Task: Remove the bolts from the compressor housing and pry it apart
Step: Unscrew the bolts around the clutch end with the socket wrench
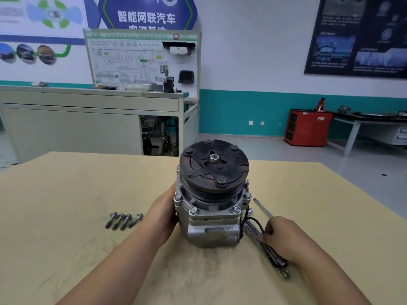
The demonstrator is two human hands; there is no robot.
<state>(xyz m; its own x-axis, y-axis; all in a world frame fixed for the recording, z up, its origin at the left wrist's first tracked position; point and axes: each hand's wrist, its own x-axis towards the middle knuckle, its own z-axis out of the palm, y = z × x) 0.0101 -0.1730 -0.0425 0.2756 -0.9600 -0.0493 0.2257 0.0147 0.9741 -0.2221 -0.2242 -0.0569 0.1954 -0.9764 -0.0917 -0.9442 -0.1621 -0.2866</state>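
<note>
AC compressor point(211, 201) mid-table, stood on end: long axis vertical, clutch plate up. 4 loose bolts point(124, 220) out, lying at 9 o'clock. At least 4 flange bolts point(193, 210) still seated, housing not split. Left hand point(163, 214) grips its side, fingers wrapped round behind. Right hand point(279, 238) at 4 o'clock, fingers curled on wrench point(253, 233).

Wall, top centre: blue hexagonal sign point(146, 16), large white characters "智能网联汽车"; second line below cut off by board in front, not readable in full.

White training board point(143, 60) on bench under sign: green header strip with print too blurred to read; diagram heading starts with letters "HV", rest illegible.

Dark poster point(359, 36), wall top right: white text blocks, too small to read.

Red cabinet point(307, 127): white label, unreadable.
</note>
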